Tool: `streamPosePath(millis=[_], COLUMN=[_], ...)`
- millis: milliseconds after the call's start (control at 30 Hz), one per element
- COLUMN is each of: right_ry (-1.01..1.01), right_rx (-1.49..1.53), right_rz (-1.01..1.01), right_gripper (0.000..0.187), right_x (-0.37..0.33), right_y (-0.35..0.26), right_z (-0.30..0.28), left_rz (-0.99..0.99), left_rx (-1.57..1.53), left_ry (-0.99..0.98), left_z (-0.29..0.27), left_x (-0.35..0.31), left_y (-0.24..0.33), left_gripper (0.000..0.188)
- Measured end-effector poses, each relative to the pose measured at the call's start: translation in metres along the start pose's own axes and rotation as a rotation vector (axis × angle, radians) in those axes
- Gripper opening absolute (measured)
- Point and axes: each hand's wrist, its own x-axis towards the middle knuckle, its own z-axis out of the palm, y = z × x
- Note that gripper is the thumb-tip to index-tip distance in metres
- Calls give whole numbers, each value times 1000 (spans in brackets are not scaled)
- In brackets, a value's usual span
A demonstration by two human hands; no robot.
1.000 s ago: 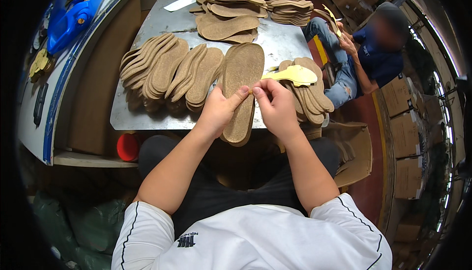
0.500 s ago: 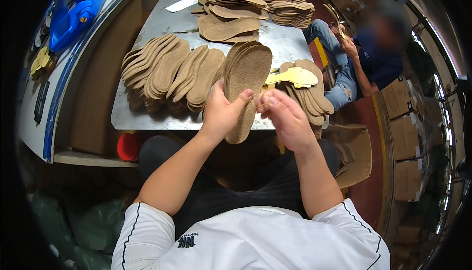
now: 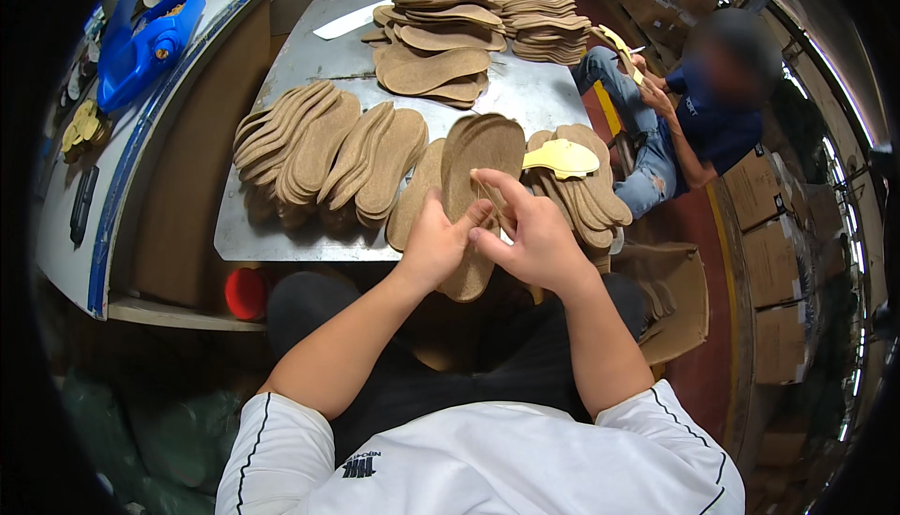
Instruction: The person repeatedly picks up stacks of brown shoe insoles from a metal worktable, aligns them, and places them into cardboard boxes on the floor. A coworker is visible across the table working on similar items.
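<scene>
Gripping a brown insole [image 3: 475,173] over the table [image 3: 300,74] edge, left hand [image 3: 433,245] closed on it, right hand [image 3: 536,238] fingers [image 3: 495,185] spread against it, yellow insole [image 3: 561,157] just beyond the fingers

Fanned insoles [image 3: 323,149] left on the table [image 3: 309,65], stacked insoles [image 3: 441,42] behind, co-worker [image 3: 698,112] right.

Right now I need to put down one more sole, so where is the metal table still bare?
Bare steel shows on the grey metal table at its far-left corner, beside the white strip, and along the near-left edge. The middle and right are crowded with fanned tan cork insoles.
</scene>
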Motion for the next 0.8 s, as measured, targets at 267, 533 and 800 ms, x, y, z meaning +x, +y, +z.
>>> streamPosePath(millis=[267, 533, 800], right_ry=[-54, -110, 507], right_rx=[-5, -80, 924], right_rz=[94, -506, 64], right_gripper=[98, 25, 22], right_x=[-6, -49, -19], right_y=[-5, -49, 29], right_z=[-4, -6, -76], left_rz=[-138, 54, 663], left_rx=[124, 561, 923], left_ry=[-95, -11, -155], left_z=[3, 2, 7], left_x=[-3, -3, -22], left_y=[-16, -12, 32], left_gripper=[77, 84, 54])
